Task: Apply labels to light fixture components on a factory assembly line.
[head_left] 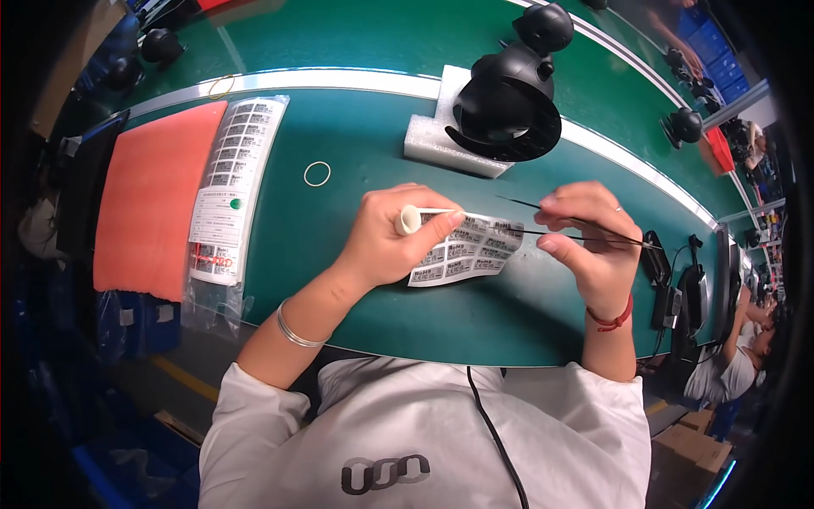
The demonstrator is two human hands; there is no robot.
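Note:
My left hand (386,237) is closed on a sheet of printed labels (462,259), thumb on its upper edge. A slim white plastic piece with a round, cup-like end (409,219) is also in that hand, lying along the sheet's top edge. My right hand (602,242) grips black tweezers (532,232) between thumb and fingers. Their two prongs stand apart, and the lower tip reaches the right part of the sheet. Whether a label is at that tip is too small to tell.
A black rounded device (509,102) rests on white foam (458,151) beyond my hands. Left lie an orange-red sheet (157,199), bagged label sheets (242,161) and a rubber band (317,174). Dark electronics (666,288) stand at the right edge. Another person (733,365) sits further right.

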